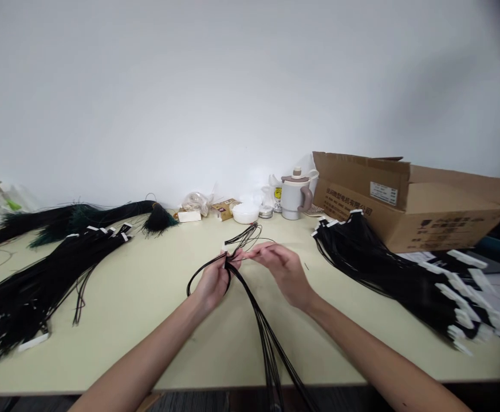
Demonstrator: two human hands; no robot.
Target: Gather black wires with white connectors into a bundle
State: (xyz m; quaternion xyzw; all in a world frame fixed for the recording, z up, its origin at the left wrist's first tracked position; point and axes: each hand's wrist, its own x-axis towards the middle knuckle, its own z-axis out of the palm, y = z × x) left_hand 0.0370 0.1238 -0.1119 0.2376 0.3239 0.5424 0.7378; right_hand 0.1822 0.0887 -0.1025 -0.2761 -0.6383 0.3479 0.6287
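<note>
My left hand [213,281] is closed around a bundle of thin black wires [256,312] near the middle of the table. A small white connector [226,246] shows just above its fingers. The bundle loops out left of the hand, and its long tail hangs down over the table's front edge. Loose wire ends fan out beyond the fingers. My right hand [282,269] is at the right of these ends, thumb and fingertips pinched on a thin wire drawn out of the bundle.
Black wire harnesses with white connectors lie at left [56,269] and at right [387,274]. Behind the right pile stands an open cardboard box [404,212]. Along the wall are a lidded mug [295,194], a white bowl [245,213] and green-black wire bundles [90,220].
</note>
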